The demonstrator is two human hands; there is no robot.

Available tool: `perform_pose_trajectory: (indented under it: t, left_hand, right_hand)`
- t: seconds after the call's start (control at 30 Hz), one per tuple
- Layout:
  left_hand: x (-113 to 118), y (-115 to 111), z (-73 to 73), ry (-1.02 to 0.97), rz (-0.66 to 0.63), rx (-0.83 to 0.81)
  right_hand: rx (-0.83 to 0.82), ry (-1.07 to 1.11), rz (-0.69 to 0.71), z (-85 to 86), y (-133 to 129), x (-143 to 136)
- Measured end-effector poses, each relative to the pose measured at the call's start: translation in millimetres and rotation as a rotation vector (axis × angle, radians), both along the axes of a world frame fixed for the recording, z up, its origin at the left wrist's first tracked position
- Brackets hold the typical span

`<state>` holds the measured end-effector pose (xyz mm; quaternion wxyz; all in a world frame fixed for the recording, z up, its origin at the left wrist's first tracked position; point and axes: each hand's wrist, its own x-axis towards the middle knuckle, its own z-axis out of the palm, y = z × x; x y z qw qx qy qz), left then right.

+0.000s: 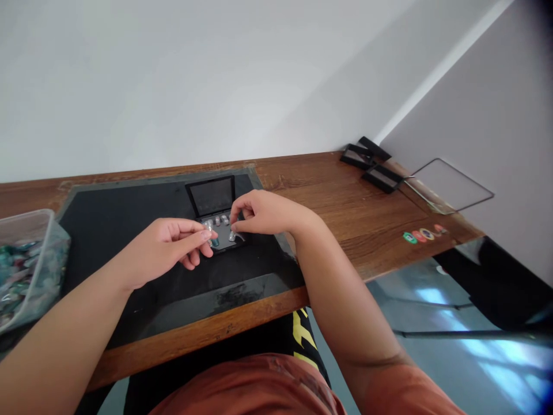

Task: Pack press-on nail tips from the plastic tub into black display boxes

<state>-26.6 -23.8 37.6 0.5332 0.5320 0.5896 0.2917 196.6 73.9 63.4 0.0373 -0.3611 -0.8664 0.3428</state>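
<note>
Left hand (184, 242) hides small shiny pieces (210, 226); blurred

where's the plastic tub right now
In the head view, the plastic tub is at the far left edge, beside the black mat and left of the person's left hand.

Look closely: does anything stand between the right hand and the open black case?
Nothing visible does: the right hand reaches over the black case, its fingertips pinching a small shiny piece, and the left hand is to its left.
</note>
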Motion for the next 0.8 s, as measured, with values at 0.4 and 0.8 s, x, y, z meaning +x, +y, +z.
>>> perform_pose_trajectory:
  t: [0.4,0.8]
  left_hand:
    - [0.1,0.2,0.0,0.075,-0.082,0.040]
    - [0.2,-0.1,-2.0,0.035,-0.089,0.027]
  right_hand:
    - [-0.073,0.512,0.144,-9.3,-3.9,-4.6]
    - [0.006,0.504,0.158,-16.7,-5.4,-10.7]
